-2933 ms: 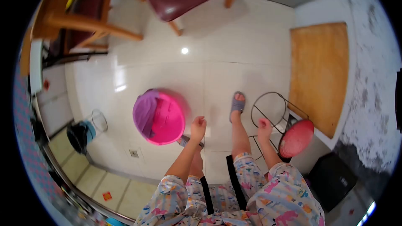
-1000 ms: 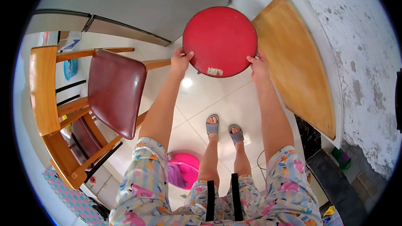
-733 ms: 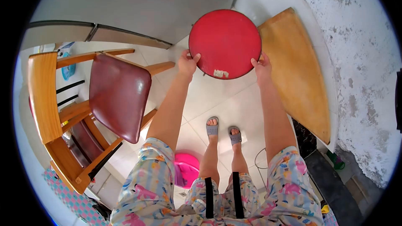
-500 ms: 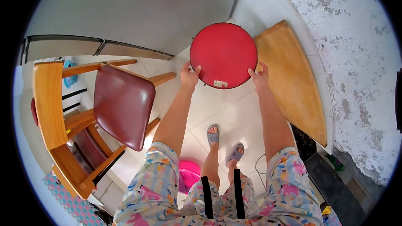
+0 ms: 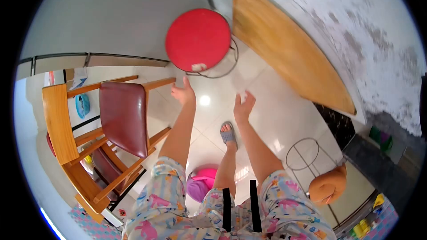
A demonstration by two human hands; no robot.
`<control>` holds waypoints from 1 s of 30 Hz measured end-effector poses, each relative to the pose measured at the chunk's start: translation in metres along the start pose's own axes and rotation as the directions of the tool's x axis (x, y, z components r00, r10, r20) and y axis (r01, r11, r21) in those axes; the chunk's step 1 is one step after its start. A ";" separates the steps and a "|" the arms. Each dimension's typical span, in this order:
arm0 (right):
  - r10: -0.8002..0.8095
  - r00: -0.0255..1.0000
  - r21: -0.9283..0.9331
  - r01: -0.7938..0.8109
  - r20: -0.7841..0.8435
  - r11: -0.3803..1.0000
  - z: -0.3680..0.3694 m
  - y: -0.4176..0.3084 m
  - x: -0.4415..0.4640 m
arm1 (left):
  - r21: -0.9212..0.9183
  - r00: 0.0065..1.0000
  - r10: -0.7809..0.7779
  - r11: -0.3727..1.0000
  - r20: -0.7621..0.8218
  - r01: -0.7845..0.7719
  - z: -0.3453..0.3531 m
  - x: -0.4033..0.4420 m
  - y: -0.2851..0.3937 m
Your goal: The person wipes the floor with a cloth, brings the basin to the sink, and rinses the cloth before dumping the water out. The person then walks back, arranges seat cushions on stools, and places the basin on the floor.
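A round stool with a red seat (image 5: 198, 39) stands on the tiled floor by the grey cabinet side, and part of its thin metal ring base shows below the seat. A small pale torn patch marks the seat's near edge. My left hand (image 5: 183, 92) is just short of that edge, fingers apart and empty. Farther right and lower, my right hand (image 5: 244, 105) hangs over the floor with its fingers spread, holding nothing. Neither hand touches the stool.
On the left is a wooden chair with a maroon seat (image 5: 123, 116). A curved wooden board (image 5: 289, 46) leans along the right wall. A wire stand (image 5: 302, 153) and an orange cushion (image 5: 328, 185) are at lower right. A pink basin (image 5: 205, 175) sits near my feet.
Both hands have let go of the red stool and drawn back toward me. The stool now stands on the floor, farther left in view. My view has shifted, showing the wire stand and orange cushion.
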State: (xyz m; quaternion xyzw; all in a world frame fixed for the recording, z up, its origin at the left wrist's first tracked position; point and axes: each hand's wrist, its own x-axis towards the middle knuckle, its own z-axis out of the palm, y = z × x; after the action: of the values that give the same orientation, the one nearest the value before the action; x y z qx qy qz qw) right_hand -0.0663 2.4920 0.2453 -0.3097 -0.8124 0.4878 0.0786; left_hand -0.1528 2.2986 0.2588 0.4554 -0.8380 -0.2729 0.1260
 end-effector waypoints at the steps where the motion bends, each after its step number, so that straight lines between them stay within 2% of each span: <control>1: 0.035 0.999 0.008 -0.035 0.027 0.999 -0.032 0.029 -0.033 | -0.024 0.991 0.098 0.995 0.091 -0.097 -0.003 -0.033 -0.026; 2: 0.121 0.993 0.021 -0.121 0.007 0.992 -0.062 0.073 -0.068 | -0.060 0.963 0.196 0.980 0.184 -0.188 -0.010 -0.072 -0.051; 3: 0.205 0.979 0.033 -0.204 -0.015 0.978 -0.096 0.114 -0.104 | -0.032 0.922 0.179 0.983 0.342 -0.180 -0.017 -0.111 -0.074; 4: 0.303 0.952 0.002 -0.303 -0.037 0.953 -0.139 0.139 -0.135 | -0.083 0.884 0.161 0.987 0.439 -0.139 -0.011 -0.154 -0.113; 5: 0.395 0.916 -0.022 -0.397 -0.065 0.918 -0.180 0.163 -0.160 | -0.119 0.826 0.178 0.984 0.535 -0.135 -0.026 -0.207 -0.123; 6: 0.458 0.887 -0.097 -0.462 -0.059 0.882 -0.227 0.169 -0.175 | -0.053 0.796 0.122 0.992 0.592 -0.113 -0.035 -0.260 -0.129; 7: 0.520 0.852 -0.167 -0.522 -0.056 0.836 -0.274 0.175 -0.188 | -0.084 0.710 0.172 0.984 0.682 -0.158 -0.047 -0.310 -0.140; 9: 0.481 0.834 0.115 -0.468 -0.271 0.876 -0.326 0.253 -0.226 | -0.162 0.497 0.263 0.958 0.827 -0.236 -0.072 -0.403 -0.157; 11: 0.389 0.876 -0.052 -0.419 -0.285 0.906 -0.413 0.196 -0.208 | -0.228 0.241 0.226 0.973 0.944 -0.020 -0.082 -0.491 -0.174; 12: 0.266 0.896 -0.142 -0.333 -0.354 0.932 -0.444 0.186 -0.203 | -0.198 0.103 0.191 0.978 0.976 0.058 -0.092 -0.525 -0.159; 13: 0.265 0.872 -0.140 -0.348 -0.410 0.927 -0.476 0.182 -0.202 | -0.150 -0.036 0.156 0.980 0.987 0.129 -0.102 -0.557 -0.139; 14: 0.224 0.842 -0.147 -0.334 -0.490 0.931 -0.504 0.186 -0.206 | -0.184 -0.101 0.197 0.975 0.975 0.122 -0.102 -0.588 -0.130; 15: 0.042 0.827 -0.274 -0.233 -0.561 0.933 -0.532 0.194 -0.208 | -0.216 -0.163 0.234 0.969 0.959 0.119 -0.102 -0.613 -0.122; 16: -0.031 0.716 -0.299 -0.252 -0.697 0.920 -0.555 0.204 -0.209 | -0.172 -0.191 0.176 0.984 0.966 0.039 -0.103 -0.635 -0.111; 17: 0.023 0.629 -0.241 -0.330 -0.777 0.913 -0.581 0.205 -0.209 | -0.130 -0.209 0.119 0.991 0.971 -0.041 -0.103 -0.655 -0.097; 18: 0.049 0.609 -0.231 -0.373 -0.792 0.899 -0.610 0.226 -0.220 | -0.090 -0.219 0.062 0.988 0.974 -0.122 -0.101 -0.672 -0.090; 20: 0.192 0.424 -0.060 -0.512 -0.885 0.857 -0.653 0.271 -0.230 | -0.083 -0.287 0.056 0.993 0.956 -0.084 -0.090 -0.698 -0.092; 21: 0.285 0.396 0.034 -0.533 -0.873 0.845 -0.676 0.300 -0.237 | -0.075 -0.319 0.051 0.995 0.946 -0.064 -0.085 -0.709 -0.092; 22: 0.375 0.369 0.125 -0.550 -0.850 0.825 -0.697 0.331 -0.245 | -0.055 -0.402 0.096 0.992 0.911 0.113 -0.093 -0.715 -0.077; 23: 0.462 0.345 0.213 -0.563 -0.817 0.798 -0.711 0.351 -0.250 | -0.028 -0.399 0.070 0.993 0.914 0.111 -0.098 -0.720 -0.065; 24: 0.651 0.347 0.447 -0.509 -0.676 0.736 -0.721 0.351 -0.251 | 0.000 -0.394 0.044 0.994 0.918 0.112 -0.103 -0.724 -0.056; 25: 0.790 0.368 0.652 -0.447 -0.490 0.612 -0.735 0.348 -0.250 | 0.027 -0.388 0.020 0.993 0.922 0.116 -0.103 -0.726 -0.056; 26: 0.871 0.406 0.813 -0.386 -0.276 0.437 -0.744 0.345 -0.247 | 0.043 -0.433 0.060 0.974 0.899 0.225 -0.104 -0.728 -0.057; 27: 0.838 0.529 0.884 -0.318 -0.134 0.342 -0.746 0.353 -0.246 | 0.128 -0.467 0.006 0.959 0.884 0.255 -0.104 -0.729 -0.058; 29: 0.649 0.753 0.968 -0.229 0.107 0.105 -0.746 0.377 -0.248 | 0.298 -0.538 -0.094 0.905 0.838 0.305 -0.104 -0.728 -0.061; 30: 0.648 0.750 0.968 -0.238 0.130 0.081 -0.746 0.383 -0.249 | 0.324 -0.555 -0.084 0.880 0.828 0.349 -0.105 -0.728 -0.064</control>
State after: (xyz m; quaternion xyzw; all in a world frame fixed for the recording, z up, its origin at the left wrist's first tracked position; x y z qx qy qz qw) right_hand 0.6159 3.0296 0.3486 -0.5087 -0.1778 0.8103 0.2303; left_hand 0.3428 2.8410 0.3354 0.1652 -0.3699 -0.6087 -0.6822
